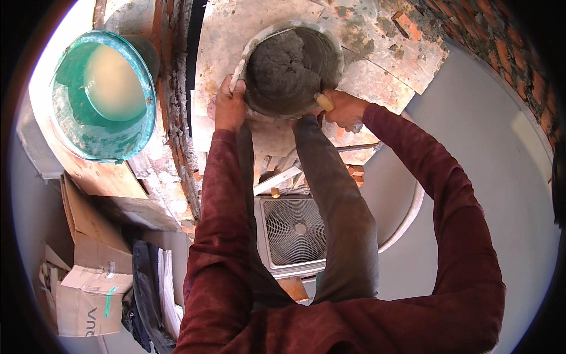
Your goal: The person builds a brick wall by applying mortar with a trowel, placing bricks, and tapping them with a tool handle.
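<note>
A round bucket (259, 88) of wet grey mortar (283, 62) stands on a mortar-stained board at the top centre. My left hand (230, 106) is closed on the bucket's near left rim, its thumb on the edge. At the near right side of the bucket, my right hand (345, 111) is closed around a tool with a yellowish wooden handle (323, 102). The handle's end points toward the mortar. The rest of this tool is hidden, so its kind does not show.
A green bucket (63, 118) with cloudy liquid stands on the ledge at the left. The stained boards (377, 79) carry a brick piece (407, 26). Below are a fan-grilled unit (295, 230), a pale hose (407, 223) and cardboard boxes (88, 295). A brick wall (507, 59) bounds the right.
</note>
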A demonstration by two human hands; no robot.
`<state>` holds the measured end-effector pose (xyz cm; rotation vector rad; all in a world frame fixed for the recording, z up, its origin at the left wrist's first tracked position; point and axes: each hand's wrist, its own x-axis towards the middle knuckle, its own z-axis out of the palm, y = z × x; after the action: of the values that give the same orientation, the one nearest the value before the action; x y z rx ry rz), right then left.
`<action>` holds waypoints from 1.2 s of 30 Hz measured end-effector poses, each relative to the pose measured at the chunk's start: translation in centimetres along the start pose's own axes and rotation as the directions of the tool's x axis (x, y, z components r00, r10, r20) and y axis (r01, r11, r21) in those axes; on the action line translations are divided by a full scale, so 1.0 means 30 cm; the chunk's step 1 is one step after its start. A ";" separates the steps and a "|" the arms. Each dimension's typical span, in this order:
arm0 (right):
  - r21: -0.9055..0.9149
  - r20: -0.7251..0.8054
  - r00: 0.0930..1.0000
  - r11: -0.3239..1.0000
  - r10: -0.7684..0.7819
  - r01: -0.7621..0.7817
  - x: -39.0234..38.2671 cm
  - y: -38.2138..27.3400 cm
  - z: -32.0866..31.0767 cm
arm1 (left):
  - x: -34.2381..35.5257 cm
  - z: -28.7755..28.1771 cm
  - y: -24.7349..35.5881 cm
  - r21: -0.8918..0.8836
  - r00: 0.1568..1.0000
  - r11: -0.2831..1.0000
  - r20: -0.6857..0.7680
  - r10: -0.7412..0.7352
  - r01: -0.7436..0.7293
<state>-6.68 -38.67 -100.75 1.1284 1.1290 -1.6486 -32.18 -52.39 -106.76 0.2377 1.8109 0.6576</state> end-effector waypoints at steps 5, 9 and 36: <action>0.421 0.162 0.983 0.907 -0.085 0.009 0.061 0.006 0.061 | -0.031 -0.004 0.067 0.052 0.997 0.995 -0.003 -0.082 0.082; 0.936 0.192 0.926 0.346 -0.326 -0.072 0.113 -0.031 0.174 | 0.051 -0.052 -0.137 0.102 0.987 0.985 -0.066 0.149 -0.142; -0.736 -0.010 0.979 0.662 0.202 -0.144 -0.242 -0.196 -0.156 | -0.108 0.186 0.106 -0.028 0.973 0.974 -0.068 0.222 -0.225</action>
<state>-9.30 -31.68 -93.45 0.6013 1.4031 -0.9024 -26.40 -49.53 -103.53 0.4046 1.8481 0.8638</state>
